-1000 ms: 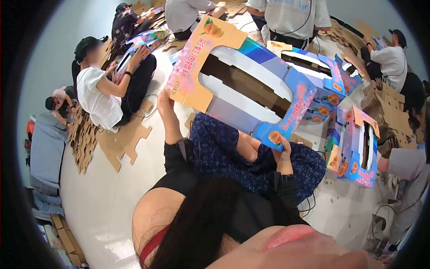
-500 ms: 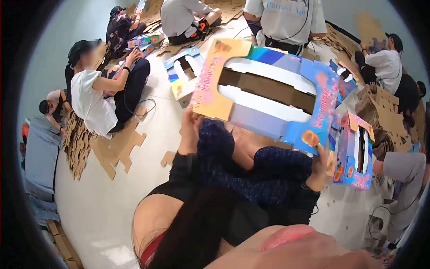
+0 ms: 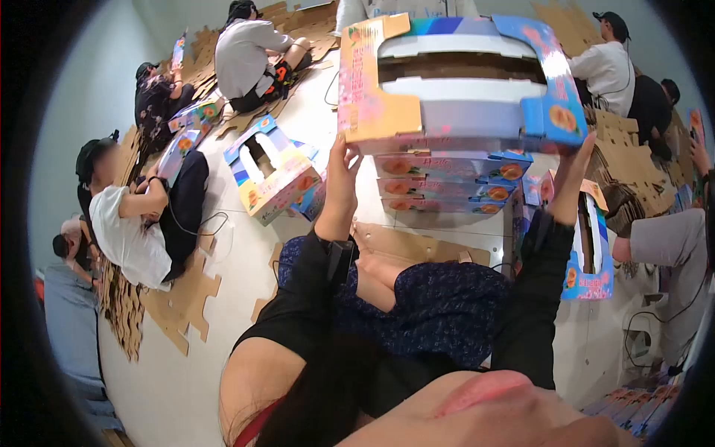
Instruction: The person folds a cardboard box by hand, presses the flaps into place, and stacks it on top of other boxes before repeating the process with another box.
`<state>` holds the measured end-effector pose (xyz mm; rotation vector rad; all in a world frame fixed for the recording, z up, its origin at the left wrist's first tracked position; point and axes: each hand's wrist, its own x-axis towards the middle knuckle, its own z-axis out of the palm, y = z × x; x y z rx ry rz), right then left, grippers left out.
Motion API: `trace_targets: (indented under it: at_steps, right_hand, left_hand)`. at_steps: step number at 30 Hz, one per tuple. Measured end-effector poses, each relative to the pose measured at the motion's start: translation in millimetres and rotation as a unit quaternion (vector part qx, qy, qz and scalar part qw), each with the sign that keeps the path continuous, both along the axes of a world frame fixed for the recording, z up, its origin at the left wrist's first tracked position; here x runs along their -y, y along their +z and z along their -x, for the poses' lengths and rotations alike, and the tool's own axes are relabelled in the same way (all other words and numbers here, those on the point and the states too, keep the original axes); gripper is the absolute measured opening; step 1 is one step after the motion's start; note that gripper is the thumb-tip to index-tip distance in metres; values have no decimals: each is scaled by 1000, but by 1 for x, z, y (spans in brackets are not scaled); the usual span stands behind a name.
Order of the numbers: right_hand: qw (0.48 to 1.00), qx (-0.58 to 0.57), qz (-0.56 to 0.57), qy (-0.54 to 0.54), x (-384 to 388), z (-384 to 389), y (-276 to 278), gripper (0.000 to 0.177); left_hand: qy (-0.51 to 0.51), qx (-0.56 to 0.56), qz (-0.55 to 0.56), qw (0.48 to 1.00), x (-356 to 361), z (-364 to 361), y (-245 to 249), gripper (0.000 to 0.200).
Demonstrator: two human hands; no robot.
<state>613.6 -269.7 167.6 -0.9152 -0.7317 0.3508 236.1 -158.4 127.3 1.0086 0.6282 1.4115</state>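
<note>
Both my hands hold up a printed cardboard box, orange at one end and blue at the other, with peach pictures and a long opening in its top. My left hand grips its lower left corner. At the lower right corner my right hand holds it, with some fingers hidden behind the cardboard. Directly below, in this view, a stack of similar boxes rises from the floor in front of my crossed legs, its top overlapped by the held box.
More printed boxes stand left and right of the stack. Flat cardboard sheets lie at the left, with a cardboard pile at the right. Several people sit around, one in a white shirt. A cable crosses the floor.
My hands have carried the box forward and upward, away from my lap. The stack beneath it and the boxes at the left now show more fully as the view has shifted.
</note>
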Motion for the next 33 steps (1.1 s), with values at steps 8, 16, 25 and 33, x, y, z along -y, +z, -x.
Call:
trace_targets:
  at_steps: [8,16,25,33]
  right_hand:
    - [996,7,74,-47,-68,-67,-22,58]
    - [986,-90,126,-60,-78,2,-70,67]
    - [982,-85,167,-7,-86,-19,-84,77]
    - [952,-186,242,0,-52,-54,-209,99]
  left_hand:
    - [27,-156,-177,971,-48,-44,-33,50]
    - [-25,-166,-189,968,-72,-39,-63,60]
    - [-56,-185,-204,960,-68,-39,-72,80]
    - [-143,-191,56,969,-77,11,-168,78]
